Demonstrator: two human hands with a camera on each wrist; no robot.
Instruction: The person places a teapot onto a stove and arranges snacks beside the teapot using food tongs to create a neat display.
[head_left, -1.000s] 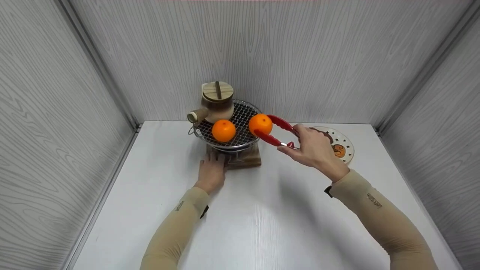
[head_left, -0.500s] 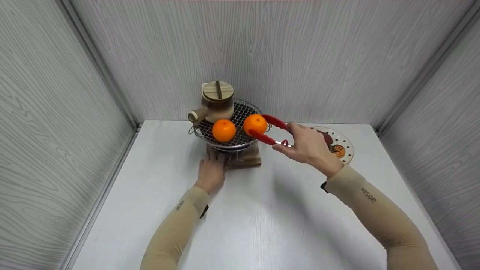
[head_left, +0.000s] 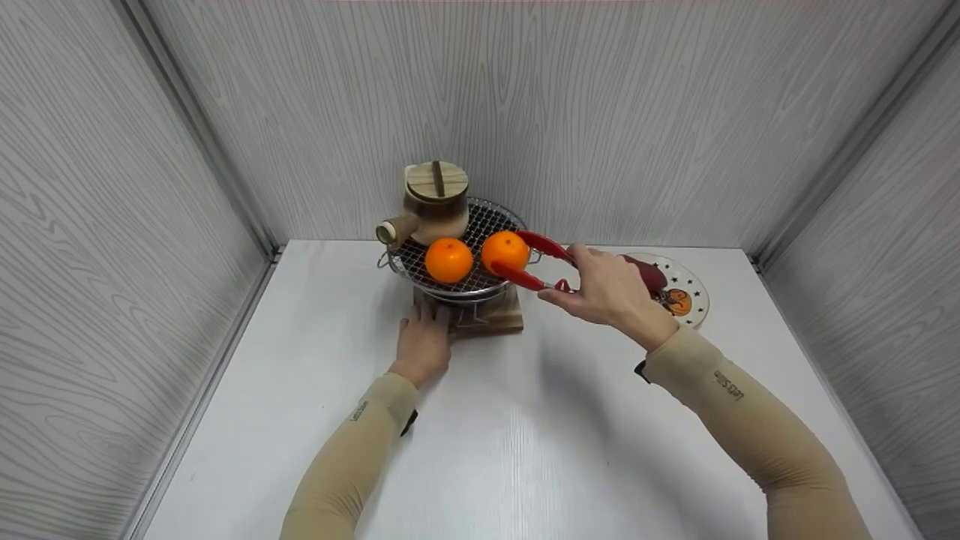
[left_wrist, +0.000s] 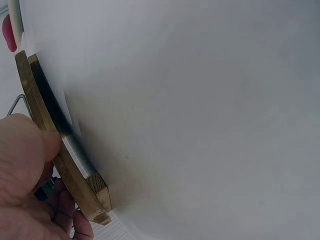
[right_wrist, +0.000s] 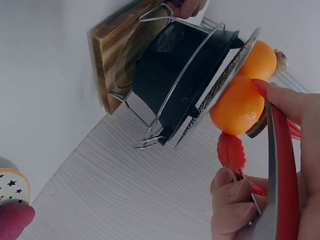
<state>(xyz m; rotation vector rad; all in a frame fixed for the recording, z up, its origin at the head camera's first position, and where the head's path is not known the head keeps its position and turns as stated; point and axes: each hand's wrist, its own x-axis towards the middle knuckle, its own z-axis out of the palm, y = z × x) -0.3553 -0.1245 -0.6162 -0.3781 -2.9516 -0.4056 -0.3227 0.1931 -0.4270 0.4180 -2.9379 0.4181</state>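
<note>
My right hand point(head_left: 611, 292) grips red tongs point(right_wrist: 284, 175), whose tips lie on either side of an orange point(head_left: 504, 251). That orange is right at the wire mesh rack point(head_left: 487, 219), on its right part. Beside it a second orange point(head_left: 448, 260) rests on the mesh. Behind them stands a side-handled pot point(head_left: 439, 217) with a wooden lid. A black round stove point(right_wrist: 165, 75) in a wire frame carries the rack, on a wooden board point(head_left: 495, 322). My left hand point(head_left: 424, 349) holds the board's left front corner, its thumb against the edge in the left wrist view.
At the right a round plate point(head_left: 699, 304) with stars and a pumpkin picture bears a dark red, long sweet-potato-like thing point(head_left: 651, 274), partly behind my right hand. Grey wood-grain walls point(head_left: 600, 112) stand at the back and both sides of the white table point(head_left: 480, 450).
My right hand has moved left and slightly down with the tongs, bringing their orange closer to the other one over the mesh. My left hand has stayed at the board.
</note>
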